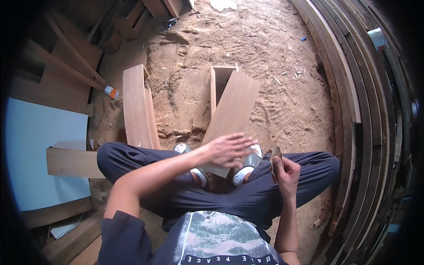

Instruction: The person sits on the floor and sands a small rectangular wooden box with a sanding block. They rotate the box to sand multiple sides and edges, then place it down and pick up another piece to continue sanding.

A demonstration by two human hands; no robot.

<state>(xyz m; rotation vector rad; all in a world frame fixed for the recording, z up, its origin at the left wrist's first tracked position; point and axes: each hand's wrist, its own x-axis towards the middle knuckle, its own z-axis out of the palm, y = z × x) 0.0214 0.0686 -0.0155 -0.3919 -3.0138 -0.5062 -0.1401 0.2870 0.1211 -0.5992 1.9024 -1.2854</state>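
A long flat wooden board (232, 104) slants away from between my feet, its far part resting across an open wooden box frame (213, 90). Over the board's near end, my left hand (227, 151) is stretched out flat with its fingers extended, slightly blurred. Whether the palm touches the wood I cannot tell. Above my right knee, my right hand (288, 173) is closed around a folded tan piece of sandpaper (276, 153), held upright between thumb and fingers.
A second wooden box (135, 106) stands on the sawdust-covered ground to the left. Farther left, another wooden piece (70, 162) lies on a pale blue sheet (48, 128). A small orange-and-white container (111, 92) sits near leaning boards. Long planks (353, 88) are stacked along the right.
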